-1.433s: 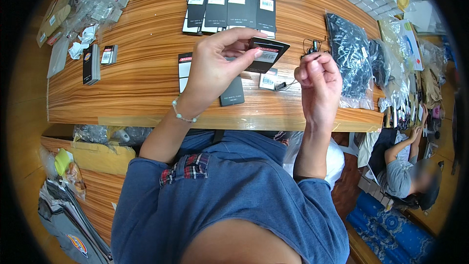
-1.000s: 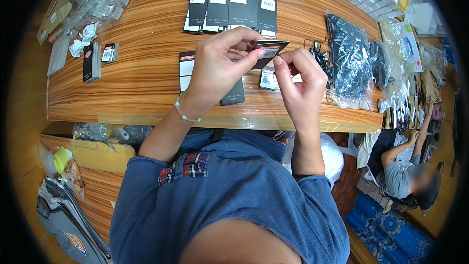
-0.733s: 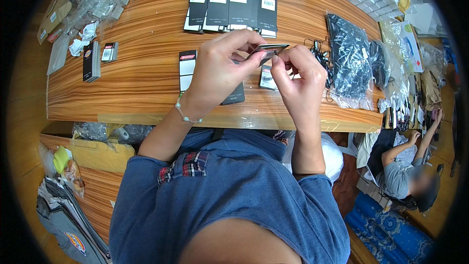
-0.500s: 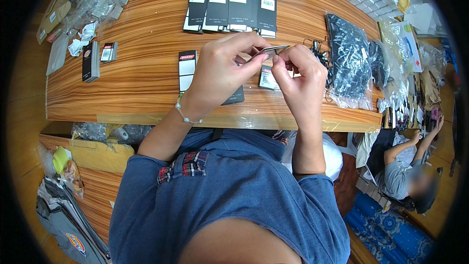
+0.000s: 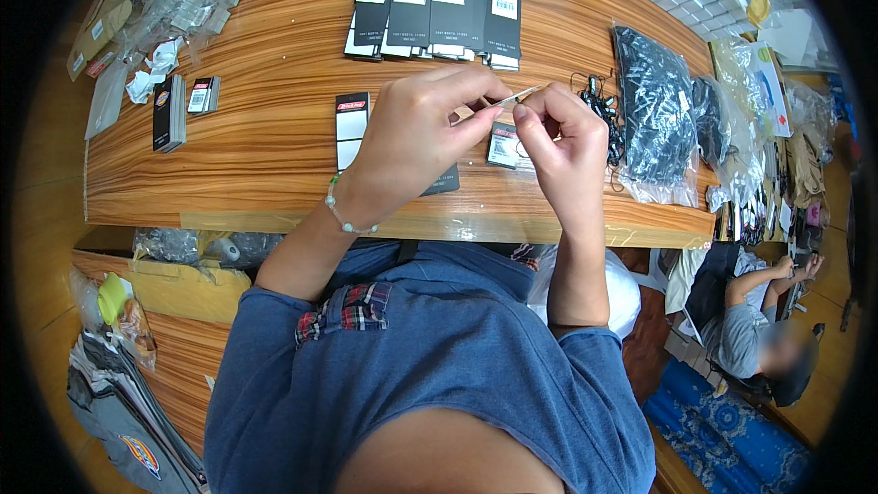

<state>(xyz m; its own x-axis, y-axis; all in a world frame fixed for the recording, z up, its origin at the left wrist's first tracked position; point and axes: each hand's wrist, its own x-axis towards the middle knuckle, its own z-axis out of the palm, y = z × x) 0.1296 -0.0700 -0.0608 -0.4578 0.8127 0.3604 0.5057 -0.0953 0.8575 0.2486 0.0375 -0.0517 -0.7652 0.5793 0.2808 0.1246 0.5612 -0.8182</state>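
Note:
Above the table, my left hand (image 5: 416, 119) is closed on a thin hang tag (image 5: 523, 92), seen nearly edge-on. My right hand (image 5: 565, 133) meets it at the tag's right end, thumb and forefinger pinched on a black string, mostly hidden by the fingers. Below the right hand lies a small stack of white-labelled tags (image 5: 502, 145). Partly covered by my left hand and wrist are a black-and-white tag (image 5: 351, 133) and a dark tag (image 5: 444, 181). Farther back, several strung black hang tags (image 5: 409, 14) lie in overlapping rows.
Loose black strings (image 5: 599, 110) lie right of my hands, beside a plastic bag of black strings (image 5: 654, 110). At left stand two small tag stacks (image 5: 170, 114) near crumpled paper (image 5: 146, 82) and clear bags (image 5: 187, 0). Another person (image 5: 754, 320) sits at far right.
The held tag has tilted to show more of its edge, and my fingers have shifted slightly. At far right, the other person's hands have drawn together and lower.

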